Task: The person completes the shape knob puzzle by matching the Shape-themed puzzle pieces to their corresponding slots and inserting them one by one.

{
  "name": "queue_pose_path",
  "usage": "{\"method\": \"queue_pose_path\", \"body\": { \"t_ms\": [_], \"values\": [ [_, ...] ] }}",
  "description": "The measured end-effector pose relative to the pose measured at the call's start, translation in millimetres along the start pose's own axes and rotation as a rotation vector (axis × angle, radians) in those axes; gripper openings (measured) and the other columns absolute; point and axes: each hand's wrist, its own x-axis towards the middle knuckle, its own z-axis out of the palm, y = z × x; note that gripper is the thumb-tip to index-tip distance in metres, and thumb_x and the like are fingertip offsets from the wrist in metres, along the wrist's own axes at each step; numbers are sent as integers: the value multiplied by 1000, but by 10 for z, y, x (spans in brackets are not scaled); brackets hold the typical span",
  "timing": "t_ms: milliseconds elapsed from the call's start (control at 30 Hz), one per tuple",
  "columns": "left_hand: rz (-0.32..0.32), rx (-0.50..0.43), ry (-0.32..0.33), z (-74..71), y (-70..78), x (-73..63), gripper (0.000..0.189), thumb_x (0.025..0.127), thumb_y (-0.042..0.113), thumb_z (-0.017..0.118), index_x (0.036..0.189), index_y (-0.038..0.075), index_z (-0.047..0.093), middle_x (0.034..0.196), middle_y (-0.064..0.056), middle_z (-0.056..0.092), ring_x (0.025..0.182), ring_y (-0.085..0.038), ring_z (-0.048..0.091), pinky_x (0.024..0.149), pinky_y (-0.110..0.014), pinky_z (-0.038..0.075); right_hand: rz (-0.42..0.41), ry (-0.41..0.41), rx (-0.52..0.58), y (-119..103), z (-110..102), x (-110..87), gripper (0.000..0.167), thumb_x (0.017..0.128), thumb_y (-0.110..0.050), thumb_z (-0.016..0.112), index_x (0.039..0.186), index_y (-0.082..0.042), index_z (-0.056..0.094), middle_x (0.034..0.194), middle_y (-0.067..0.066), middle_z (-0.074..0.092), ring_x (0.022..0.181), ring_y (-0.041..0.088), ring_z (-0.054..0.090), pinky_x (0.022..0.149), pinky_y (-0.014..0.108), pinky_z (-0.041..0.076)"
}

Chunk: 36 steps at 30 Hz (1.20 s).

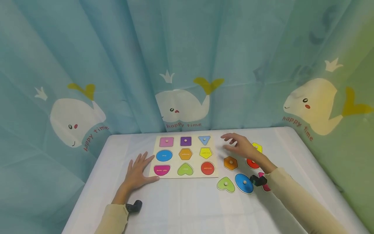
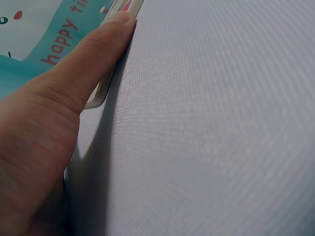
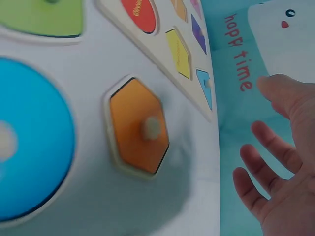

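Observation:
A wooden knob-puzzle board (image 1: 174,169) lies on the table. Pink (image 1: 166,142), purple (image 1: 185,141) and light blue triangle (image 1: 204,140) knobbed pieces sit in its far row; labelled, coloured recesses fill the other two rows. My left hand (image 1: 136,175) rests spread at the board's left side, its thumb (image 2: 98,46) along the near edge by the corner. Fingers apart and holding nothing, my right hand (image 1: 242,147) hovers just right of the board's far corner. Closest below it is the orange hexagon piece (image 3: 135,128), lying on the table with its knob up.
Right of the board lie other loose knobbed pieces: a green heart (image 1: 226,184), a blue oval (image 1: 244,183), a red piece (image 1: 252,163), a yellow piece (image 1: 257,147) and a magenta piece (image 1: 265,186), some partly behind the right arm. A whale-print curtain (image 1: 248,107) hangs behind the table.

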Motion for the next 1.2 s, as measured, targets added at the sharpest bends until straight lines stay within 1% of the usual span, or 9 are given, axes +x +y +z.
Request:
{"method": "queue_pose_path", "body": {
  "t_ms": [167, 267, 467, 533, 667, 733, 867, 1033, 1200],
  "values": [
    [-2, -2, -4, 12, 0, 9, 101, 73, 55, 84, 157, 15, 44, 167, -20, 25, 154, -47, 13, 117, -74, 1, -7, 56, 15, 27, -106, -293, 48, 94, -17, 77, 139, -12, 61, 122, 19, 69, 102, 32, 66, 85, 48, 60],
    [0, -3, -11, 20, 1, 6, 102, 73, 57, 84, 157, 15, 44, 167, -20, 25, 154, -47, 13, 117, -74, 1, -14, 90, 24, 70, -142, -487, 52, 93, -15, 78, 141, -11, 58, 119, 19, 69, 99, 31, 67, 84, 47, 60],
    [-7, -4, -21, 9, 5, 8, 102, 74, 58, 83, 158, 16, 42, 168, -19, 23, 155, -46, 12, 118, -74, 0, 22, 141, 52, 182, -92, -877, 69, 92, -11, 79, 151, -15, 44, 118, 17, 68, 98, 29, 68, 83, 44, 62],
    [-11, -3, -25, -15, 16, 5, 102, 74, 58, 83, 158, 16, 42, 168, -19, 24, 154, -46, 12, 117, -74, 0, 52, 152, 55, 199, -51, -983, 73, 91, -13, 80, 153, -17, 42, 117, 16, 69, 98, 30, 67, 82, 41, 62],
    [-14, -7, -26, -43, 37, 4, 102, 74, 57, 83, 157, 14, 42, 167, -21, 24, 154, -47, 11, 117, -74, -1, 93, 164, 51, 221, 19, -1164, 74, 88, -17, 83, 152, -17, 44, 117, 15, 68, 97, 28, 67, 79, 30, 60],
    [-16, -12, -24, -38, 37, 1, 102, 74, 57, 83, 157, 14, 42, 168, -20, 23, 154, -47, 10, 118, -74, -1, 101, 162, 49, 238, 52, -1232, 74, 88, -18, 84, 151, -16, 46, 116, 14, 68, 95, 26, 65, 76, 25, 58],
    [-14, -25, -24, -28, 31, -11, 101, 74, 55, 84, 157, 14, 43, 167, -21, 24, 154, -47, 11, 118, -74, -1, 95, 157, 35, 283, 127, -1335, 68, 86, -18, 85, 145, -14, 52, 112, 8, 70, 92, 23, 60, 71, 25, 54],
    [-1, -21, -21, -26, 24, -5, 100, 74, 54, 84, 157, 14, 43, 167, -22, 25, 154, -48, 12, 117, -75, 0, 78, 136, 1, 314, 203, -1407, 55, 83, -19, 88, 132, -12, 64, 112, 2, 70, 97, 21, 60, 78, 24, 54],
    [-5, -16, -18, -22, 12, 17, 99, 76, 54, 84, 157, 15, 44, 167, -21, 24, 154, -47, 11, 117, -74, -1, 95, 105, -63, 318, 230, -1421, 43, 81, -23, 90, 120, -15, 72, 115, 1, 70, 108, 24, 57, 85, 30, 57]
  ]
}}
